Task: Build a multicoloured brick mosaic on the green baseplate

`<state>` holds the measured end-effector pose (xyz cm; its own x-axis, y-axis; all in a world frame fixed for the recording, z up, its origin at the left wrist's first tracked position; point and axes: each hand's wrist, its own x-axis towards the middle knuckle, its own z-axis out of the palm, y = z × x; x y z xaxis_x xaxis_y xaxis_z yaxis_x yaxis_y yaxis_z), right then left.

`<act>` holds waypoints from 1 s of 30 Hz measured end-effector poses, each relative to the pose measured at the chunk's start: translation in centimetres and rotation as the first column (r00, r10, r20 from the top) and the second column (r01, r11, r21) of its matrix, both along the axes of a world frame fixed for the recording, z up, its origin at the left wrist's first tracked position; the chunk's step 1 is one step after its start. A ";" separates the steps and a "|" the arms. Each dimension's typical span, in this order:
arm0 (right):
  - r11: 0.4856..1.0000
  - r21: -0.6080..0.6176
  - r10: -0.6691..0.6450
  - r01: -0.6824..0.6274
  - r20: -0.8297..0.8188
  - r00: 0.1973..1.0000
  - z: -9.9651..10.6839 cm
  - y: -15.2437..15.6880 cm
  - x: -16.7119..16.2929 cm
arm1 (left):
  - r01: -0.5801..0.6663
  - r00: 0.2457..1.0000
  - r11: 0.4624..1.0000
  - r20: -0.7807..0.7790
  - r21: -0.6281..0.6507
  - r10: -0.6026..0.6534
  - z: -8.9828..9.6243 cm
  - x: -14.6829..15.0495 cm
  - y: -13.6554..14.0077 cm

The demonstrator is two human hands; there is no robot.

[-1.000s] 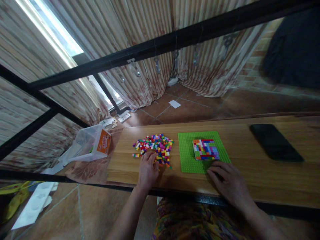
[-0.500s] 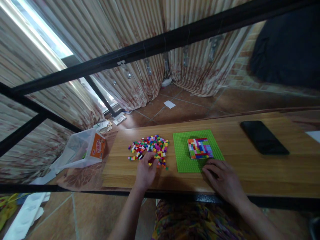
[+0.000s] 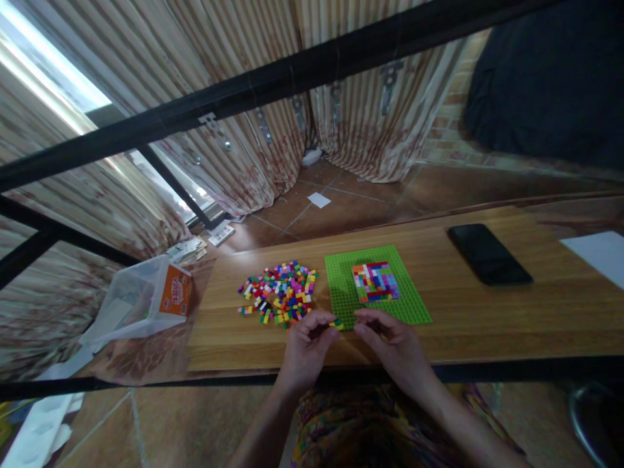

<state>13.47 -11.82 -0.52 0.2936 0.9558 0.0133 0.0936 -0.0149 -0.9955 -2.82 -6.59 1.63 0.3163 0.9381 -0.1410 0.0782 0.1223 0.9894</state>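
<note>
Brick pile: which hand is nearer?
Left. The left hand is beside the near right edge of the pile; the right hand is farther right, at the green baseplate's near edge.

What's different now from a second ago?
The left hand moved right, from the brick pile to the green baseplate's near edge, a small green-and-yellow piece now at its fingers. The right hand slid left to meet it; whether it holds anything is unclear. The built block stayed on the baseplate, and the phone stayed put.
</note>
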 end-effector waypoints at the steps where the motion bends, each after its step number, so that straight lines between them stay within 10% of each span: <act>1: 1.000 -0.010 0.010 -0.011 -0.073 0.997 0.4 0.3 -0.6 | -0.001 1.000 1.000 0.019 -0.008 0.001 0.2 0.2 -0.1; 17: 0.955 -0.164 0.111 -0.246 -0.570 0.814 0.4 1.5 -3.3 | 0.009 0.993 0.983 0.115 -0.184 0.013 0.2 -1.3 -0.3; 23: 0.980 -0.084 0.191 -0.179 0.169 0.967 -0.5 3.6 -3.5 | -0.179 0.967 0.958 0.138 -0.225 0.213 -1.6 -3.2 -0.5; 26: 0.975 -0.088 0.214 -0.203 0.612 0.761 -1.1 5.3 -4.0 | -0.220 0.961 0.944 0.110 -0.245 0.253 -1.9 -3.9 -0.7; 30: 0.953 -0.195 0.291 -0.232 0.797 0.528 -1.3 6.9 -5.0 | -0.261 0.951 0.933 0.099 -0.246 0.292 -1.7 -4.4 -0.9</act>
<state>8.45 -4.88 -1.86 -0.0775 0.9954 0.0558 0.8659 0.0949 -0.4911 -7.25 -7.47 -0.11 0.0791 0.9388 -0.3353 -0.1202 0.3429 0.9317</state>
